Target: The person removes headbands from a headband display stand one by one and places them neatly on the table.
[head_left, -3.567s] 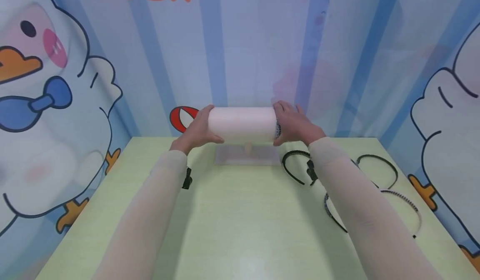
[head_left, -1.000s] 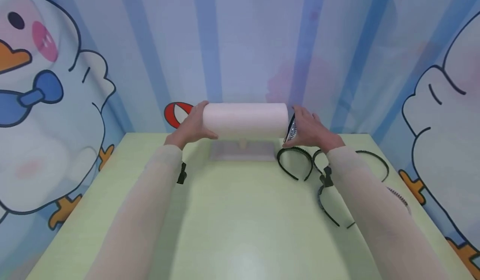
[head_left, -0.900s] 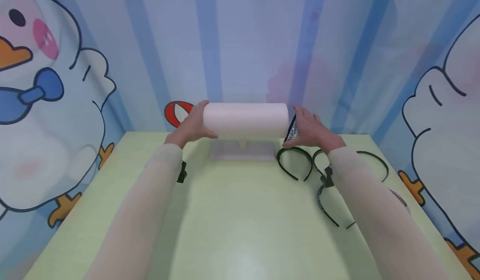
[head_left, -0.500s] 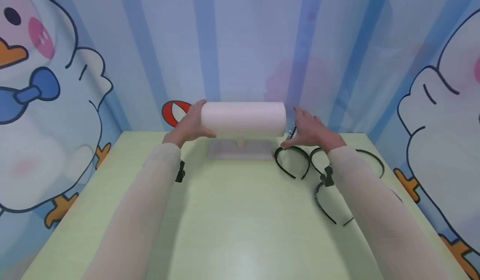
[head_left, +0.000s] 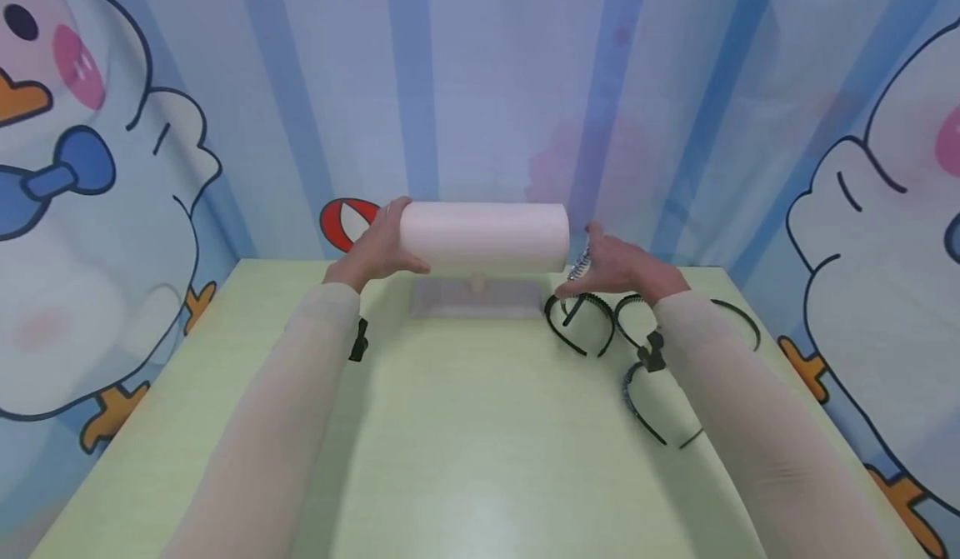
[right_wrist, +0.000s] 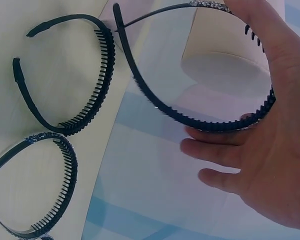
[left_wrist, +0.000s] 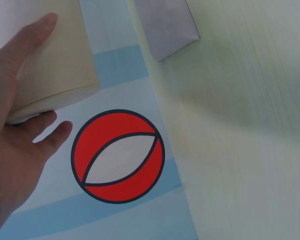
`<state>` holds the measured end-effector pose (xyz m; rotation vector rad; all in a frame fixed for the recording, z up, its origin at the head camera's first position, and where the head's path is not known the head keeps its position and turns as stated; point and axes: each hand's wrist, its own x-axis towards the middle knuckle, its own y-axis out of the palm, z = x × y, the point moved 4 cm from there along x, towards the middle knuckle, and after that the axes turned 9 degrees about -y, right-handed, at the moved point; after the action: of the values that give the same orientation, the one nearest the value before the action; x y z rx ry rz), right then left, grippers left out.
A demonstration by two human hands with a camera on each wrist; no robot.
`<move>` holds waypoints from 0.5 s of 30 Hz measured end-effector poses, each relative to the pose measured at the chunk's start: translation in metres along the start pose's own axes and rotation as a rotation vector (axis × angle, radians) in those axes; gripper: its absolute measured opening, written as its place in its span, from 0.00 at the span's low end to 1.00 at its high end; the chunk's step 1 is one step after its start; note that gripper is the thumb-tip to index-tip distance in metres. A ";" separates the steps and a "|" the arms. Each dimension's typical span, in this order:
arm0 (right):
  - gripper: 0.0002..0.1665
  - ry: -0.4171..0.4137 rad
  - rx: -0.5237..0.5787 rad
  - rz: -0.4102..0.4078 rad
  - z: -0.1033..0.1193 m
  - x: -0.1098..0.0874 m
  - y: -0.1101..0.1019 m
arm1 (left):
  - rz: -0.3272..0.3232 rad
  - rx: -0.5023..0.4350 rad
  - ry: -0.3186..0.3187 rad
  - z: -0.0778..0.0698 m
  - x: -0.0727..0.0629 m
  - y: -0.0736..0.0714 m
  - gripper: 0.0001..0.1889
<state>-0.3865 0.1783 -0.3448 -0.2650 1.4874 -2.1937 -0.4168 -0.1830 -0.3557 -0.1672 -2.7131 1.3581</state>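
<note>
A smooth white cylinder [head_left: 487, 238] lies level on a short post above a pale flat base [head_left: 442, 301], like a display stand. My left hand [head_left: 375, 247] grips its left end, thumb in front, other fingers round the end and back. Just off the right end, my right hand [head_left: 618, 263] holds a black headband [head_left: 580, 264] with a sparkling band. The right wrist view shows this headband [right_wrist: 162, 105] with comb teeth inside, its tips pointing away from the palm, apart from the cylinder [right_wrist: 225, 37]. Part of it is hidden behind the thumb.
Several headbands lie on the table's right side: a black toothed one [head_left: 557, 334] below my right hand, a sparkly one [head_left: 630, 401] nearer, another [head_left: 750, 319] partly behind the sleeve. A striped cartoon curtain [head_left: 495, 84] stands behind the table [head_left: 480, 442].
My right hand has moved right, bringing the headband off the cylinder's right end, then lowered and tilted it slightly. My left hand keeps its grip on the left end.
</note>
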 end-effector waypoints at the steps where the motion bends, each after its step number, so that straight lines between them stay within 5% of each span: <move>1: 0.81 0.008 0.008 0.017 0.001 -0.001 0.001 | 0.000 0.002 -0.002 0.000 0.000 0.000 0.61; 15: 0.82 0.214 -0.124 0.348 0.006 -0.021 0.019 | 0.013 0.003 -0.021 0.001 0.001 0.001 0.62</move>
<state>-0.3610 0.1778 -0.3574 0.1848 1.6440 -1.9007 -0.4175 -0.1831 -0.3569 -0.1723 -2.7314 1.3755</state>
